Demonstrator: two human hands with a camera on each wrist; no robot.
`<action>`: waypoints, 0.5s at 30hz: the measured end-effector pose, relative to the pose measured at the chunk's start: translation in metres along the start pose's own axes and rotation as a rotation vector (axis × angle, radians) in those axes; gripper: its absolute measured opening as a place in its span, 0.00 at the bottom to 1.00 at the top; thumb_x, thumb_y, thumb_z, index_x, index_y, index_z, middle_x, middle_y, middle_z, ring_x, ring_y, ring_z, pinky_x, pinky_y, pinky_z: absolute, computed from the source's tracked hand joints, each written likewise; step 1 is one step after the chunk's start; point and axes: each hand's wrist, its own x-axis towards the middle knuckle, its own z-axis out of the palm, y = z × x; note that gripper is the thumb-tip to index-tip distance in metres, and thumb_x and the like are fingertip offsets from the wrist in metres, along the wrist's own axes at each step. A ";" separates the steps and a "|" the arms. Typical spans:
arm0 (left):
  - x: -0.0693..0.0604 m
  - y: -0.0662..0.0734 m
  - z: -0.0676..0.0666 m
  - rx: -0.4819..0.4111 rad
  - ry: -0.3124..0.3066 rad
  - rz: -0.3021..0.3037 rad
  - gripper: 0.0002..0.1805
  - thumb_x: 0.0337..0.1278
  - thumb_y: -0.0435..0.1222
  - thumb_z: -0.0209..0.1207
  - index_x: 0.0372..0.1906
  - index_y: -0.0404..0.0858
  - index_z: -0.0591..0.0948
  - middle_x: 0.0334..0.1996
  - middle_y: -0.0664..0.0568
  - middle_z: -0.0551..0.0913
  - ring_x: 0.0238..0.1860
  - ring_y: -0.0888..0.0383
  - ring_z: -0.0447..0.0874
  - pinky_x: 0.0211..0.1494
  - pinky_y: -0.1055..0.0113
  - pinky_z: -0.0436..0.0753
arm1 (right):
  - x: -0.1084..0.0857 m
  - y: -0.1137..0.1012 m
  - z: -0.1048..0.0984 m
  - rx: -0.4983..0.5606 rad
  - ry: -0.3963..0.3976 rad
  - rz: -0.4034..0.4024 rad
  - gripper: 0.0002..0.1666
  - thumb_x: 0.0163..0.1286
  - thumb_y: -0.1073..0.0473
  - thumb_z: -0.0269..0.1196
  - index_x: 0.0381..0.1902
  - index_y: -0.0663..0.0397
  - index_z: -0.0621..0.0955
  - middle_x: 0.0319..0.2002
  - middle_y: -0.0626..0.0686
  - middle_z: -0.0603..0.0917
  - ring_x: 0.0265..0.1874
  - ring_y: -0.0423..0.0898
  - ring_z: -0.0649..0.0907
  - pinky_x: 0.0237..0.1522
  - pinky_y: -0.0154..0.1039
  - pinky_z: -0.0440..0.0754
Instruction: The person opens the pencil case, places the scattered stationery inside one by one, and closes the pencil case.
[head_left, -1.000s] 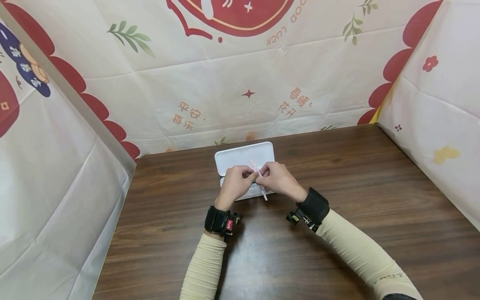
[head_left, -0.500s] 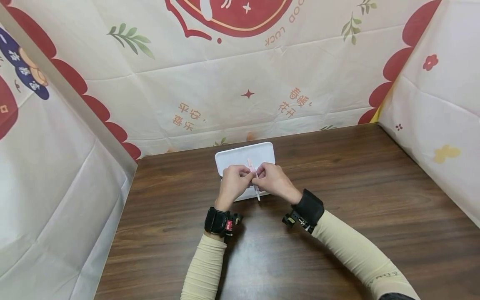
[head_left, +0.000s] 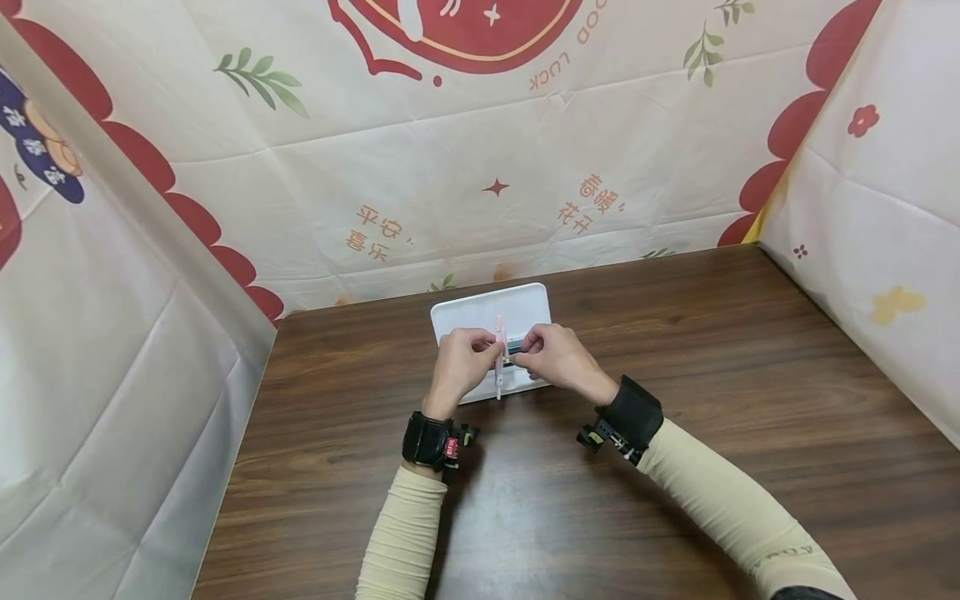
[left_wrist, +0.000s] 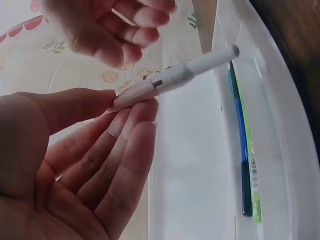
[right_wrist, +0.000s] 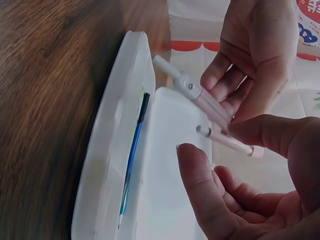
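A pink-and-white drawing compass (head_left: 499, 367) is held above the pencil case; its white handle and hinge screw show in the right wrist view. Thumb and fingertips of my left hand (left_wrist: 95, 150) pinch the compass's pink part (left_wrist: 135, 95). My right hand (head_left: 558, 354) hovers just right of it, fingers bent and thumb and index finger apart. In the left wrist view a gap separates the right hand from the compass. A short pink rod (right_wrist: 227, 140) lies beside the compass body; whether it is joined to it is hidden.
Under the hands, a white pencil case (head_left: 487, 312) stands with its lid up on the brown wooden table (head_left: 570, 500). Inside lie a blue pen (right_wrist: 134, 150) with a dark end and a green item (left_wrist: 256, 195). Printed cloth (head_left: 450, 208) hangs behind and at both sides.
The compass has swung from slanting to nearly straight front-to-back and shifted left. My right hand, close against it half a second ago, has drawn away to the right; the left keeps its pinch.
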 end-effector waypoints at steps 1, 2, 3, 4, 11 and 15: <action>0.000 0.000 -0.001 0.002 -0.001 -0.002 0.06 0.60 0.34 0.65 0.36 0.37 0.89 0.26 0.50 0.88 0.24 0.63 0.84 0.28 0.71 0.77 | 0.000 0.001 -0.001 0.003 -0.004 0.001 0.12 0.64 0.55 0.68 0.33 0.59 0.81 0.27 0.53 0.85 0.22 0.44 0.84 0.24 0.36 0.77; 0.000 -0.001 -0.002 0.009 0.000 -0.001 0.06 0.61 0.35 0.65 0.36 0.37 0.89 0.26 0.50 0.88 0.25 0.63 0.84 0.28 0.71 0.77 | -0.001 0.002 -0.002 0.004 -0.006 0.001 0.12 0.64 0.55 0.68 0.33 0.59 0.81 0.27 0.53 0.85 0.22 0.44 0.84 0.24 0.36 0.77; 0.000 -0.001 -0.003 0.018 0.003 -0.002 0.06 0.61 0.35 0.65 0.36 0.37 0.89 0.26 0.50 0.88 0.26 0.62 0.84 0.29 0.70 0.77 | -0.001 0.003 -0.003 0.007 -0.007 -0.002 0.12 0.64 0.55 0.68 0.32 0.59 0.81 0.27 0.53 0.85 0.23 0.46 0.85 0.24 0.37 0.77; 0.000 -0.002 -0.004 0.027 0.006 -0.002 0.06 0.61 0.35 0.65 0.37 0.37 0.89 0.27 0.50 0.88 0.27 0.61 0.84 0.30 0.69 0.77 | -0.001 0.004 -0.003 0.007 -0.008 -0.005 0.12 0.64 0.55 0.68 0.32 0.59 0.81 0.27 0.53 0.85 0.23 0.46 0.85 0.24 0.37 0.77; -0.001 -0.006 -0.012 0.068 0.003 -0.020 0.06 0.60 0.34 0.65 0.36 0.37 0.89 0.30 0.49 0.89 0.31 0.58 0.85 0.35 0.65 0.80 | -0.004 0.010 -0.009 0.008 -0.035 0.000 0.12 0.65 0.55 0.68 0.32 0.58 0.81 0.26 0.52 0.83 0.22 0.44 0.82 0.25 0.37 0.78; -0.001 -0.009 -0.016 0.071 -0.009 -0.052 0.06 0.61 0.35 0.66 0.38 0.37 0.90 0.30 0.49 0.89 0.29 0.59 0.83 0.34 0.66 0.80 | -0.005 0.014 -0.011 0.018 -0.054 -0.003 0.11 0.65 0.55 0.68 0.32 0.58 0.80 0.27 0.53 0.82 0.23 0.46 0.83 0.25 0.37 0.79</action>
